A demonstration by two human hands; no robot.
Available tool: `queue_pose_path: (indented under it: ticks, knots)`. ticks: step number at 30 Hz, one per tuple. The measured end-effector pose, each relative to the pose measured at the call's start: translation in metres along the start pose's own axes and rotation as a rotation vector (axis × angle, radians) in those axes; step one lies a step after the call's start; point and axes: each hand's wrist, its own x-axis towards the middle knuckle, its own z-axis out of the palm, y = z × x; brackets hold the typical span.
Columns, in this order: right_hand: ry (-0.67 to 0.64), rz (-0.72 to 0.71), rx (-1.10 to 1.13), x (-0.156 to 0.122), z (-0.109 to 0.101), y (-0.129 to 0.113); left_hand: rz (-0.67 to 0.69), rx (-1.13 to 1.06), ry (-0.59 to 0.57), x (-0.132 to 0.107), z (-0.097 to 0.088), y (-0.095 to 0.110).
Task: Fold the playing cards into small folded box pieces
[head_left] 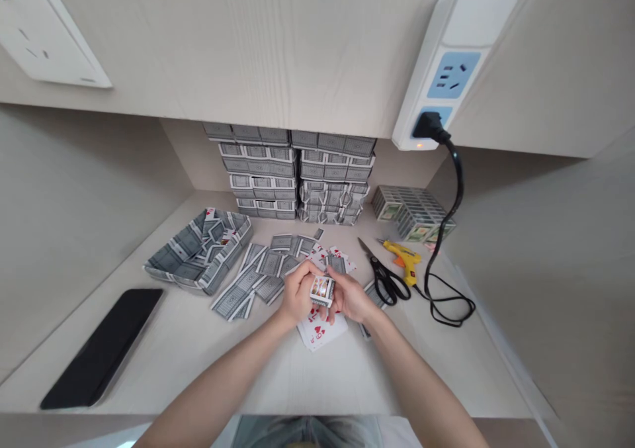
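Note:
Between my left hand (296,294) and my right hand (353,296) is a small folded playing card (322,289), its face-card picture turned up toward me. Both hands have their fingers closed about it, low over the desk. Just below them lies a loose pile of face-up playing cards (320,334) with red hearts showing. Several grey-backed cards (238,292) are spread to the left, some of them folded into strips. Other cards lie partly hidden behind my hands.
A tray made of cards (218,272) holds loose pieces at left, with a black phone-like slab (104,345) before it. Card-built drawers (262,170) stand behind. At right are black scissors (387,282), a yellow glue gun (404,257), card boxes (417,213) and a power strip (454,71) with a cable.

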Motion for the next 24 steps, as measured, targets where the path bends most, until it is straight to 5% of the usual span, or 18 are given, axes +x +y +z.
queue_pose_path:
  ticks: [10, 24]
  knots:
    - [0.183, -0.188, -0.119, 0.0033, 0.0000, 0.0046, 0.002, 0.113, 0.029, 0.0058, -0.0029, -0.0044]
    - [0.207, -0.211, -0.078, 0.0004, 0.0005, -0.0002, -0.071, 0.104, -0.052, 0.0095, 0.0000, -0.0065]
